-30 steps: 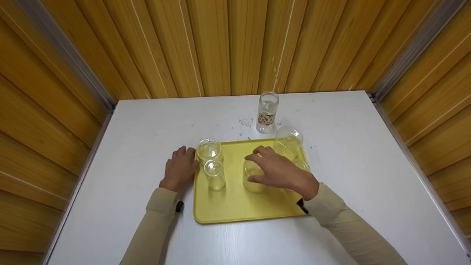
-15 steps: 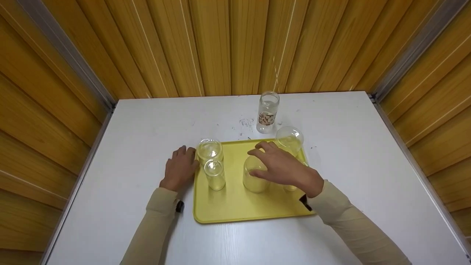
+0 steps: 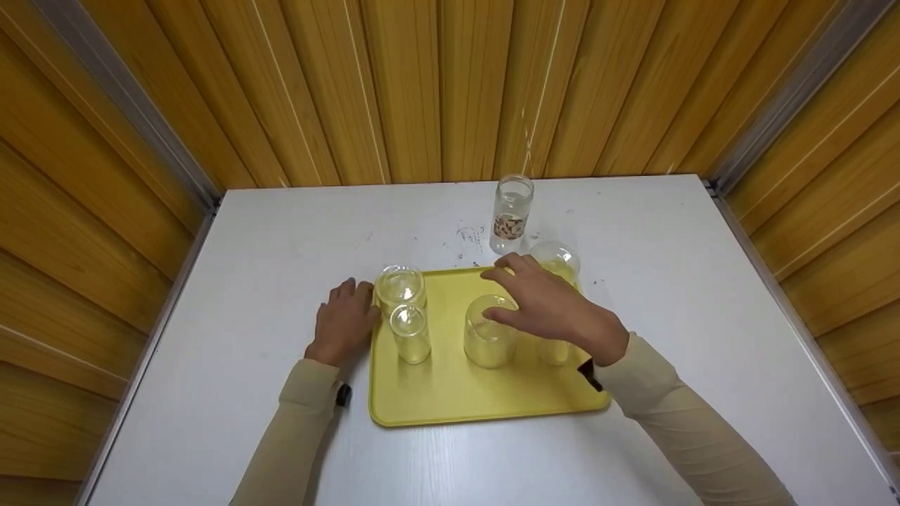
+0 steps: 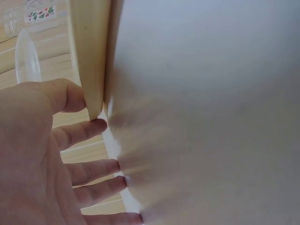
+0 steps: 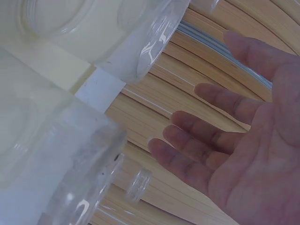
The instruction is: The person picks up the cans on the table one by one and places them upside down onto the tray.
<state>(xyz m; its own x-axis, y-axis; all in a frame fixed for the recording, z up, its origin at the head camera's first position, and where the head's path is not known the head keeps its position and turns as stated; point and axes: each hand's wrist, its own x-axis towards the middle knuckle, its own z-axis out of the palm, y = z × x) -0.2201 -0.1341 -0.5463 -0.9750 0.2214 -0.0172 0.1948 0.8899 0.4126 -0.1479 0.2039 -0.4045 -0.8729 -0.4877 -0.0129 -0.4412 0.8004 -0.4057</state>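
Note:
My left hand [image 3: 343, 323] rests at the left edge of a yellow tray [image 3: 485, 404], its fingertips on the white table and its thumb against the tray's rim, as the left wrist view shows. Above the tray's right half hovers my right hand [image 3: 545, 302], fingers spread and holding nothing. Just beyond its thumb stands a wide clear glass [image 3: 489, 344]. A narrow glass [image 3: 555, 351] is partly hidden beneath the palm, and another wide glass [image 3: 559, 256] shows behind the knuckles. Near my left hand stand a wide glass [image 3: 399, 284] and a slim one [image 3: 411, 337].
Behind the tray, an uncapped clear glass bottle [image 3: 511, 214] with a patterned band stands upright on the table [image 3: 316, 232]. Dark smudges mark the tabletop beside it. Wood-look panels [image 3: 436, 91] enclose the back and both sides.
My right hand has drawn away from the middle wide glass, toward the back right, uncovering more of that glass. My left hand has stayed in place at the tray's edge.

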